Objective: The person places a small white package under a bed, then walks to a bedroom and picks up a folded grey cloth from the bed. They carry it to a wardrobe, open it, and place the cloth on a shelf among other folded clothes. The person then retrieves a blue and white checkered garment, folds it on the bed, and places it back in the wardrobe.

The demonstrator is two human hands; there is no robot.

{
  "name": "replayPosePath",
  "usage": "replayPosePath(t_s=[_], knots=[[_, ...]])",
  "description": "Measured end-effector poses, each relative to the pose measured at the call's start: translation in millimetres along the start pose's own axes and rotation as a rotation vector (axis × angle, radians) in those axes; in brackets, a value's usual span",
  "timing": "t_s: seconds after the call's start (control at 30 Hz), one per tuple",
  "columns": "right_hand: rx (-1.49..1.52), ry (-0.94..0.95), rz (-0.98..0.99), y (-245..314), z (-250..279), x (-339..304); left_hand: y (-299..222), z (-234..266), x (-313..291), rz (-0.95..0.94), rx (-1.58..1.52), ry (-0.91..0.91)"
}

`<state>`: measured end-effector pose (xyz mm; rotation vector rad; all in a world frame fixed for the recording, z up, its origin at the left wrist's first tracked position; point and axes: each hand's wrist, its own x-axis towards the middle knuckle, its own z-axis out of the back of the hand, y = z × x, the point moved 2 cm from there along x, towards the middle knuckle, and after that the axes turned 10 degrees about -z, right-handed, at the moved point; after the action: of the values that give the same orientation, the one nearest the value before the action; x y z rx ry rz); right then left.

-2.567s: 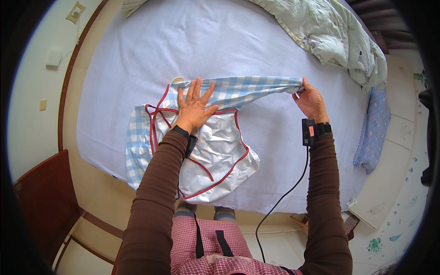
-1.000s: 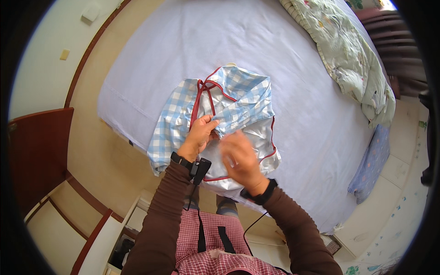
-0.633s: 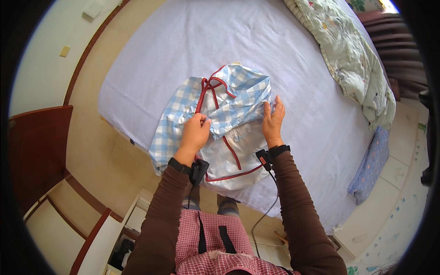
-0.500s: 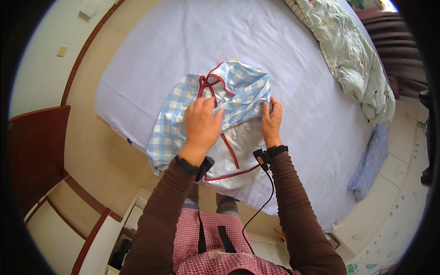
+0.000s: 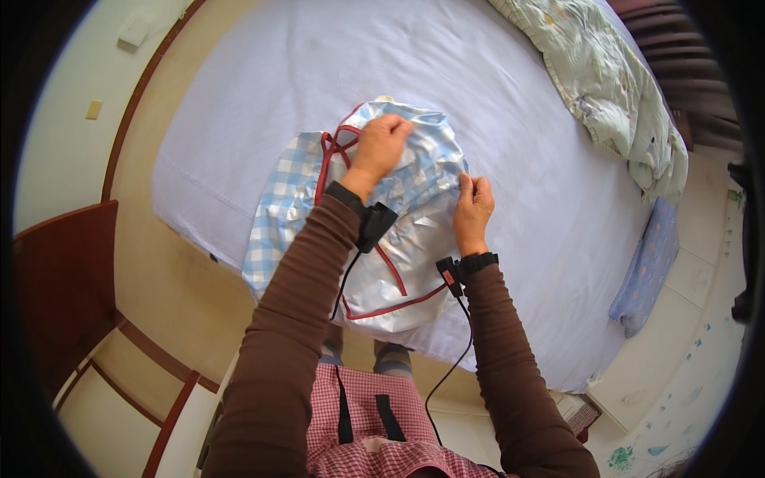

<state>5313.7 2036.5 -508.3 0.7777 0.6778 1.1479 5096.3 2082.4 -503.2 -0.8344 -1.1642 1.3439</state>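
Note:
A blue-and-white checked smock [image 5: 275, 195] with red binding lies partly folded on the bed, its shiny silvery inside facing up in the middle. My left hand [image 5: 382, 145] is closed on the cloth of its upper part, just right of the red binding. With fingers pinched together, my right hand [image 5: 473, 209] grips the right edge of the folded checked section. A loose red strip hangs across the silvery inside, below my left forearm. The cloth within both sets of fingers is mostly hidden.
A pale lavender sheet [image 5: 263, 88] covers the bed. Toward the far right are a crumpled light green quilt [image 5: 602, 88] and a blue patterned pillow [image 5: 647, 267]. A dark red wooden chair [image 5: 68, 287] stands left. A black cable [image 5: 450, 370] runs from my right wrist.
My left hand has moved up and right across the smock and closed on its upper part. My right hand stays at the right edge, gripping it. The view has shifted slightly.

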Motion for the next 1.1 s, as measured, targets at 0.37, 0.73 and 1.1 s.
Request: replayPosePath(t_s=[0.37,0.73,1.1], knots=[[0.043,0.015,0.170,17.1,5.1,-4.7,-36.2,-11.4,17.6,-0.207,0.238,-0.079],[0.180,0.113,-0.044,7.5,12.8,-9.1,-12.9,-13.0,46.5,0.423,-0.551,-0.004],[-0.370,0.282,0.483,61.8,-10.0,-31.2,-81.2,58.4,-68.3,-0.096,0.150,-0.270]])
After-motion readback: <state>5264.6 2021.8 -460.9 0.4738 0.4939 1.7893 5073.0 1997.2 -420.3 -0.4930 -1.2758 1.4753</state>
